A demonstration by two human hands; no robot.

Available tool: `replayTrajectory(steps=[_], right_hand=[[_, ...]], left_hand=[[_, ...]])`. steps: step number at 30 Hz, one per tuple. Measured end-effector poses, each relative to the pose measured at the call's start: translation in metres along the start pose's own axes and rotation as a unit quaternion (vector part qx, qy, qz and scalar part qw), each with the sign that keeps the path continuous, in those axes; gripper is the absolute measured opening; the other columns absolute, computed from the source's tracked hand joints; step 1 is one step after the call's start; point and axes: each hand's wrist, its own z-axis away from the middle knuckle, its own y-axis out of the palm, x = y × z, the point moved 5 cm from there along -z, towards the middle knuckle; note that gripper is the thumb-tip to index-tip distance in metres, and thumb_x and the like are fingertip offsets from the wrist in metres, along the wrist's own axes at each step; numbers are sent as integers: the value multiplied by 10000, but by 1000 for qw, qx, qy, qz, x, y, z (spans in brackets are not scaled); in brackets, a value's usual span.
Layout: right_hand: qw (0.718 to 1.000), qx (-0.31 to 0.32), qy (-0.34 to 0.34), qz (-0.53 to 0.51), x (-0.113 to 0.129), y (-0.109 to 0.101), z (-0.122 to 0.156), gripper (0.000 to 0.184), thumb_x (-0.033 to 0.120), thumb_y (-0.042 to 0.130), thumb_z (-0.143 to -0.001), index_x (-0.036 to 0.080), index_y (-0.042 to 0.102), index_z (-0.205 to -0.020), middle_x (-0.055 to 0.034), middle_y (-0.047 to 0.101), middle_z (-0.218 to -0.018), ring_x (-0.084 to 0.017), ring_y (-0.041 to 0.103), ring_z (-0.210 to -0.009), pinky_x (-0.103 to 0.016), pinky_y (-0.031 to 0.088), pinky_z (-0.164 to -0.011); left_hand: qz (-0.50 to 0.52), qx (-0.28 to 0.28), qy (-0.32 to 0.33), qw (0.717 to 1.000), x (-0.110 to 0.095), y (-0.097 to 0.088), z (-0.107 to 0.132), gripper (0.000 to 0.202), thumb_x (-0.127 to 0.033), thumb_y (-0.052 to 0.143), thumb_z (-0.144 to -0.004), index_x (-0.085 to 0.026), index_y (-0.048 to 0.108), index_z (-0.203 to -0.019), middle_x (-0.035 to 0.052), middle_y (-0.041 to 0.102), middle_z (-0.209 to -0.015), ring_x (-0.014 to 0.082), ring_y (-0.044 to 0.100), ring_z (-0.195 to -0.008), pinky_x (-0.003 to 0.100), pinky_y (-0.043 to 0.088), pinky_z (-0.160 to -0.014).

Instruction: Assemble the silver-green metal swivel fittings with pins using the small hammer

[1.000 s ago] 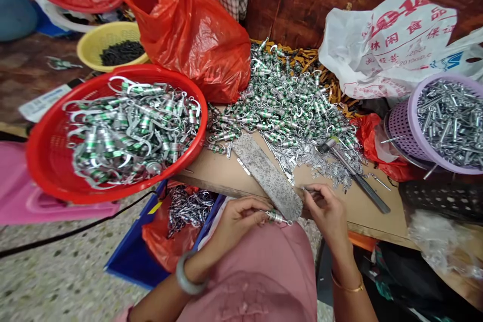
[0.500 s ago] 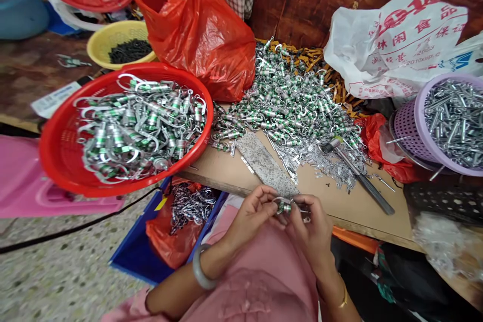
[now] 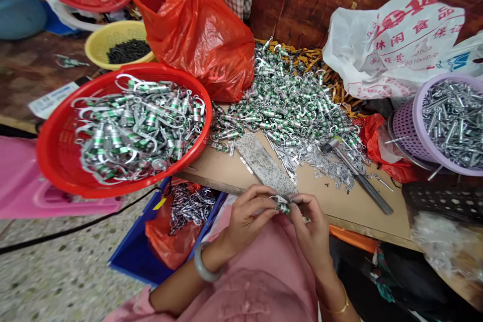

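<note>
My left hand [image 3: 247, 216] and my right hand [image 3: 311, 226] meet over my lap at the near edge of the board, both pinching one small silver clip with a green band [image 3: 282, 205]. A big heap of the same green-banded metal parts [image 3: 290, 105] lies on the board just beyond. A red basket [image 3: 56, 161] to the left holds several hooked silver pieces with green bands. A grey speckled stone slab [image 3: 264, 163] lies on the board right in front of my hands.
A hammer [image 3: 354, 173] lies on the board to the right, among small flat metal bits. A purple basket [image 3: 407, 126] of silver pins stands far right, white and red plastic bags at the back, a yellow basket [image 3: 98, 43] behind, a blue crate [image 3: 132, 261] below.
My right hand came off the board and joined the left; both hands now hold the clip together, slightly higher and closer to the slab's end.
</note>
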Motion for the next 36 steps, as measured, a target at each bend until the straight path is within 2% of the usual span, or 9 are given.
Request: replayTrajectory(steps=[2,4,8,14,19,24,26,31,36], right_hand=[[996,-29,-55,63,6,-8,-2,40,241,590,-970,225,616,-995,-64,700,-989,-174,681,-852,-263,559,-652],[985,-42,-121,116,16,-14,-4,63,191,611,-951,229,632,-998,-61,696,-983,-185,666,-884,-293,556,-707],[969,34,-199,139,34,-12,-5,221,106,619,-942,246,666,-1107,-36,716,-918,-180,662,-855,-314,547,-752],[971,90,-183,123,39,-2,-6,154,142,618,-956,249,686,-1043,-37,721,-887,-189,670,-834,-321,550,-729],[974,108,-164,114,34,0,-7,107,166,603,-965,239,677,-988,-35,699,-859,-185,661,-817,-312,539,-712],[976,133,-141,94,30,2,-3,169,193,624,-957,241,649,-1117,-53,693,-982,-189,663,-890,-309,547,-749],[978,122,-139,97,29,1,-2,179,187,636,-950,240,640,-1121,-49,689,-983,-182,662,-879,-298,548,-741],[968,106,-192,123,29,-5,-4,179,151,656,-937,250,666,-1085,-46,711,-955,-194,668,-915,-332,555,-797],[970,131,-180,101,26,-10,-7,172,189,645,-955,257,687,-1106,-52,731,-973,-198,687,-925,-334,572,-799]], left_hand=[[7,-2,-7,1000,2,-3,0,109,-96,711,-875,-197,748,-895,77,729,-1006,173,726,-899,268,606,-766],[20,4,-18,1000,3,-4,0,97,-102,704,-884,-190,746,-891,76,736,-971,167,727,-879,260,596,-764],[36,33,-43,998,2,-4,0,54,-145,718,-887,-188,749,-883,64,750,-860,170,726,-810,260,582,-718],[53,38,-95,993,2,-7,-2,76,-202,744,-872,-192,739,-797,71,771,-823,197,733,-793,296,575,-718],[78,45,-104,991,7,-5,0,63,-225,732,-881,-207,787,-857,77,771,-840,199,726,-801,300,567,-720],[133,-12,-175,975,19,-4,7,79,-253,775,-842,-196,766,-788,65,742,-842,203,708,-824,308,556,-760],[115,-23,-191,975,20,-4,9,95,-258,768,-846,-192,748,-780,69,735,-866,215,697,-861,322,545,-777],[-42,92,-62,993,3,-1,2,108,-166,646,-906,-210,738,-872,77,735,-875,227,648,-886,364,507,-808],[-7,177,-15,984,-5,-1,-10,126,-163,601,-928,-200,719,-905,95,738,-886,218,649,-859,349,511,-778]])
